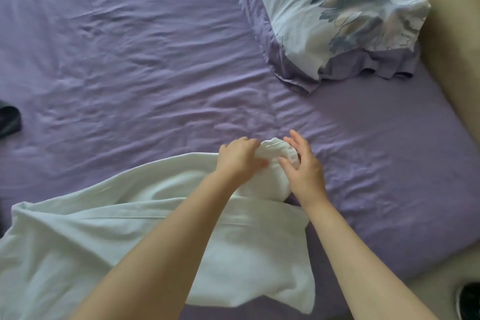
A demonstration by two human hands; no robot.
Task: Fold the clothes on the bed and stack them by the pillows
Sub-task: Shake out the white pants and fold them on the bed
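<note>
White garment (pixel 124 236) spread on purple bed (pixel 130 60); left hand (pixel 240 157) grips its bunched end, right hand (pixel 302 163) touches it, fingers loosely spread.

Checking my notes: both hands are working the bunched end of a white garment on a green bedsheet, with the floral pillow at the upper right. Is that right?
Not quite: the head view shows a purple bedsheet, not green. The left hand and right hand do work the bunched end of the white garment, with the floral pillow upper right.

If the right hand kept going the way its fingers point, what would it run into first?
The right hand points up and slightly left across the bed. Past the bunched white garment it touches, only bare purple sheet lies ahead; the floral pillow probably sits right of that line.
</note>
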